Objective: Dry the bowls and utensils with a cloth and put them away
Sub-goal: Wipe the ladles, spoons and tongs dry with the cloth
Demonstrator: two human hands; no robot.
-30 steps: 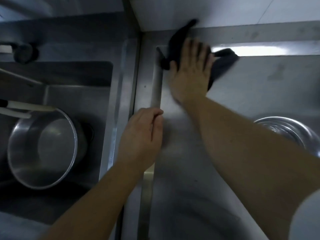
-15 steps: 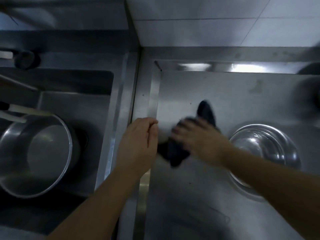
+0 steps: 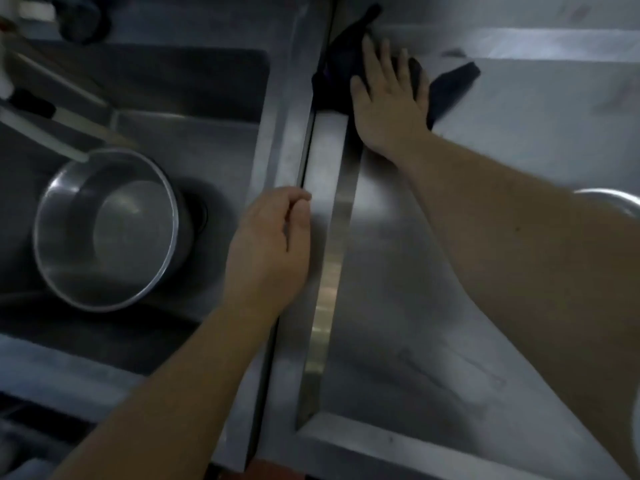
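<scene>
Your right hand [image 3: 388,95] lies flat in the upper middle of the frame, fingers [image 3: 372,55] straight and slightly spread, pressing a dark cloth [image 3: 450,86] onto the far left corner of the steel desk [image 3: 450,271]. The cloth pokes out beyond your fingertips and to the right of your palm; you are pinning it, not gripping it. Your left hand [image 3: 270,244] rests at the centre of the frame on the raised metal edge [image 3: 325,271] between desk and sink [image 3: 207,140], fingers loosely curled with the thumb near the forefinger, holding nothing. A steel bowl [image 3: 107,230] sits in the sink at the left, below some pale handles [image 3: 45,133], too blurred to identify. The rim of a second bowl [image 3: 613,199] shows at the right edge, mostly hidden behind your right forearm. The step appears to be wiping the desk dry. To do it well, keep your palm flat and the pressure even, so the cloth slides with your hand rather than bunching. Work into the corner seam, where water likely collects. Watch your forearm near the right-hand bowl.
</scene>
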